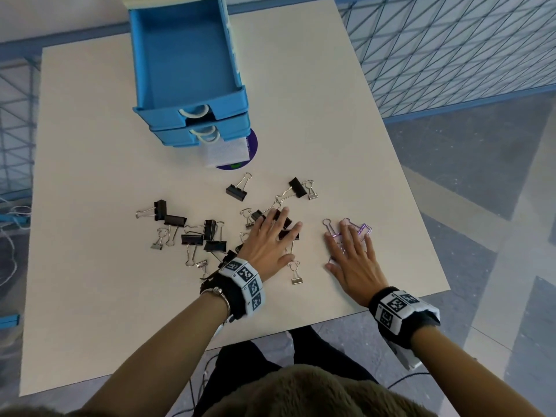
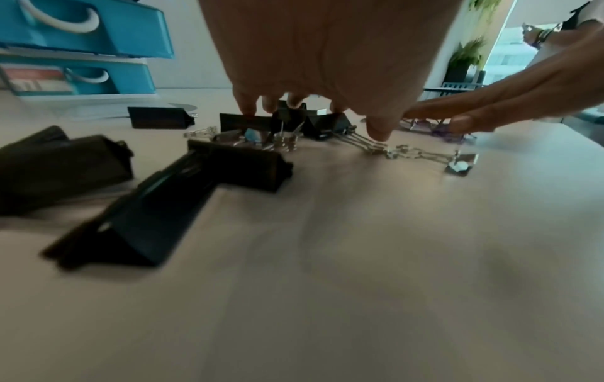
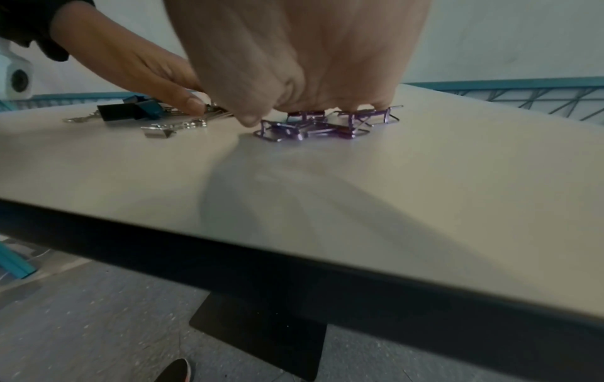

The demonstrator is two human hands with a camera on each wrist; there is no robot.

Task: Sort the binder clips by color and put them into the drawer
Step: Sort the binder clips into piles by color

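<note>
Several black binder clips (image 1: 192,233) and small silver clips (image 1: 296,273) lie scattered across the middle of the beige table (image 1: 90,176). My left hand (image 1: 272,239) lies flat with straight fingers on a few black clips (image 2: 323,124). To its right, my right hand (image 1: 350,251) rests flat with spread fingers over a small heap of purple clips (image 1: 359,228), which shows under the fingertips in the right wrist view (image 3: 314,126). A blue drawer unit (image 1: 186,70) stands at the back, its top drawer pulled out and empty.
A purple round disc (image 1: 251,145) and a white card (image 1: 225,153) lie under the drawer unit's front. Two more black clips (image 1: 237,191) lie nearer the drawers. The table's near right edge (image 1: 406,299) is close to my right wrist. Blue mesh fencing (image 1: 451,55) surrounds the table.
</note>
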